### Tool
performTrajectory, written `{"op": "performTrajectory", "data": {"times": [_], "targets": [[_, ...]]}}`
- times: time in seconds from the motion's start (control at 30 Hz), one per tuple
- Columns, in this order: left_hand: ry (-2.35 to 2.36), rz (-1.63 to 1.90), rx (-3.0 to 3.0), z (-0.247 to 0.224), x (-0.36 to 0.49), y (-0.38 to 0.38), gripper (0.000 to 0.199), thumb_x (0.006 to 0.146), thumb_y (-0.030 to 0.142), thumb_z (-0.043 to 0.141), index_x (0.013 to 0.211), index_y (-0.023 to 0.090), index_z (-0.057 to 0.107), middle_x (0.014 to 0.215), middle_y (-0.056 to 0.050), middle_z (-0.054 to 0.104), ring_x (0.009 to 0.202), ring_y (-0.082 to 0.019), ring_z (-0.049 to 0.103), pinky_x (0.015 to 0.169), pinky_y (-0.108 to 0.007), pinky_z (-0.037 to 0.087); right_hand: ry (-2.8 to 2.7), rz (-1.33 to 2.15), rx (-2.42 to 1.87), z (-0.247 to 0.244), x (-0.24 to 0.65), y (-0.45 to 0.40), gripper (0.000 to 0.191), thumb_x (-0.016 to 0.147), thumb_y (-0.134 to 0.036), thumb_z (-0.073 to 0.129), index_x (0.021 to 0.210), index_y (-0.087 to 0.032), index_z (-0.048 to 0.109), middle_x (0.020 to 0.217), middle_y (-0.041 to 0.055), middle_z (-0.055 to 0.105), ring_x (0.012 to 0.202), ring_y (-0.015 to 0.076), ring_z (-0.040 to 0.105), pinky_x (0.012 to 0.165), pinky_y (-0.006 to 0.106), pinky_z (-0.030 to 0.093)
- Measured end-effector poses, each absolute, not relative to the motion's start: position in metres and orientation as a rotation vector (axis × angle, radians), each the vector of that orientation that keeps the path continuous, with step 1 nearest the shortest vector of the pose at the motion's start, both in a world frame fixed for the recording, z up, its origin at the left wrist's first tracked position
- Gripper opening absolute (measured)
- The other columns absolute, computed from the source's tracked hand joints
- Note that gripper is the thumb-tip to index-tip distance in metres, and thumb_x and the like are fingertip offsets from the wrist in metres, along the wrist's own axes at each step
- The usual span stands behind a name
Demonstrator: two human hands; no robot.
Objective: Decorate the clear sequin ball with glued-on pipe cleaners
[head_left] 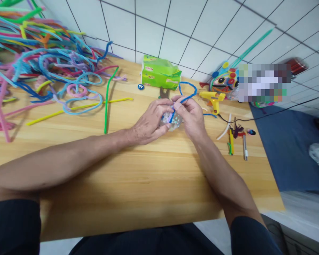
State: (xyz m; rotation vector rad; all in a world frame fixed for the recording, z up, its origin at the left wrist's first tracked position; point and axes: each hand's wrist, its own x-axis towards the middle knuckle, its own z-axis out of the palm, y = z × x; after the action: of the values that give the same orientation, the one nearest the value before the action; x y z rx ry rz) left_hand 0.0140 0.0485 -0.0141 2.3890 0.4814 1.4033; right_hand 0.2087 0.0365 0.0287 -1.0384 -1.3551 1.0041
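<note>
My left hand (151, 122) is closed around the side of a small clear, shiny round object (177, 124), possibly plastic, whose exact kind I cannot make out. A blue pipe cleaner (192, 92) runs across this object and loops up and to the right. With thumb and fingers, my right hand (193, 115) pinches the pipe cleaner at the top of the clear object. Both hands meet above the wooden table, and the fingers hide part of the object. Just behind them lie pliers (164, 94) with dark jaws.
Tangled coloured pipe cleaners (61, 67) fill the left side. A green tissue pack (161, 72) stands by the tiled wall, near a blue button (140, 86). Rightward are a yellow glue gun (214, 101) with a cord, a colourful decorated figure (223, 82) and a utility knife (245, 147).
</note>
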Motion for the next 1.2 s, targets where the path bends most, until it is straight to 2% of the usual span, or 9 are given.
{"op": "performTrajectory", "data": {"times": [0.3, 0.47, 0.67, 0.87, 1.2], "targets": [[0.494, 1.402, 2.367, -0.014, 0.016, 0.048, 0.040, 0.110, 0.044, 0.055, 0.145, 0.027, 0.044, 0.150, -0.016, 0.056, 0.145, -0.031, 0.054, 0.120, -0.057, 0.049, -1.413, 0.900, -1.037, 0.031, 0.206, 0.034, 0.046, 0.085, -0.071, 0.083, 0.096, -0.027, 0.072, 0.119, 0.0036, 0.076, 0.108, 0.0213, 0.071, 0.097, 0.037, 0.062], [0.493, 1.392, 2.357, -0.016, 0.016, 0.047, 0.041, 0.112, 0.044, 0.051, 0.149, 0.028, 0.040, 0.153, -0.018, 0.052, 0.149, -0.032, 0.050, 0.122, -0.061, 0.049, -1.446, 0.996, -1.055, 0.034, 0.210, 0.031, 0.045, 0.085, -0.069, 0.084, 0.098, -0.028, 0.074, 0.125, 0.0032, 0.074, 0.111, 0.0220, 0.070, 0.102, 0.039, 0.061], [0.499, 1.400, 2.337, -0.018, 0.016, 0.046, 0.041, 0.112, 0.040, 0.050, 0.150, 0.027, 0.040, 0.152, -0.018, 0.051, 0.148, -0.031, 0.049, 0.122, -0.060, 0.049, -1.508, 1.013, -1.082, 0.040, 0.215, 0.028, 0.043, 0.087, -0.069, 0.082, 0.087, -0.026, 0.074, 0.132, 0.0041, 0.072, 0.124, 0.0257, 0.067, 0.112, 0.044, 0.056], [0.487, 1.393, 2.326, -0.017, 0.016, 0.046, 0.042, 0.111, 0.036, 0.052, 0.150, 0.025, 0.041, 0.151, -0.018, 0.050, 0.148, -0.030, 0.049, 0.124, -0.057, 0.047, -1.499, 0.996, -1.089, 0.037, 0.215, 0.030, 0.046, 0.085, -0.070, 0.082, 0.082, -0.026, 0.068, 0.128, 0.0038, 0.073, 0.121, 0.0248, 0.067, 0.110, 0.043, 0.056], [0.485, 1.377, 2.339, -0.016, 0.015, 0.046, 0.041, 0.112, 0.038, 0.051, 0.149, 0.025, 0.042, 0.153, -0.018, 0.050, 0.149, -0.031, 0.049, 0.124, -0.057, 0.046, -1.485, 0.925, -1.056, 0.032, 0.209, 0.029, 0.042, 0.089, -0.066, 0.081, 0.085, -0.027, 0.067, 0.125, 0.0042, 0.073, 0.121, 0.0238, 0.067, 0.108, 0.041, 0.055]]}}
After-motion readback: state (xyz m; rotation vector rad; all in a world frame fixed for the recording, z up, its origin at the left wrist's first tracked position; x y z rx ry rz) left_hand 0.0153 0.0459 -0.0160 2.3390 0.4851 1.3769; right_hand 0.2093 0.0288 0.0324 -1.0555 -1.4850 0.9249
